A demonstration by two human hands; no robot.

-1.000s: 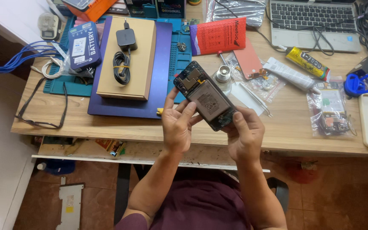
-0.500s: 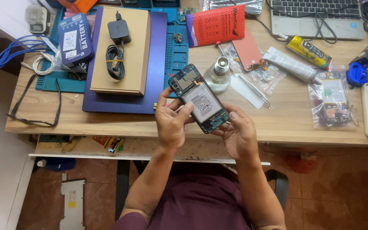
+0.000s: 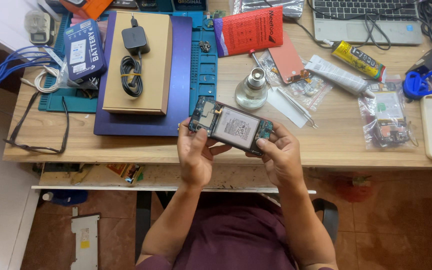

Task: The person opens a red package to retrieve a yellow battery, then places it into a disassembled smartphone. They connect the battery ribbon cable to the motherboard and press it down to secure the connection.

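Both hands, left (image 3: 196, 155) and right (image 3: 278, 157), grip an opened phone (image 3: 231, 127) by its ends, under inspection; next move likely calls for a steady hold

One head-worn camera looks steeply down, near, onto the desk (image 3: 126, 145)

1 opened phone (image 3: 231, 128), 2 hands (image 3: 196, 155)

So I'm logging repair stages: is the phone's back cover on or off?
Off. The phone, held in the left hand and right hand, shows its bare battery and circuit boards.
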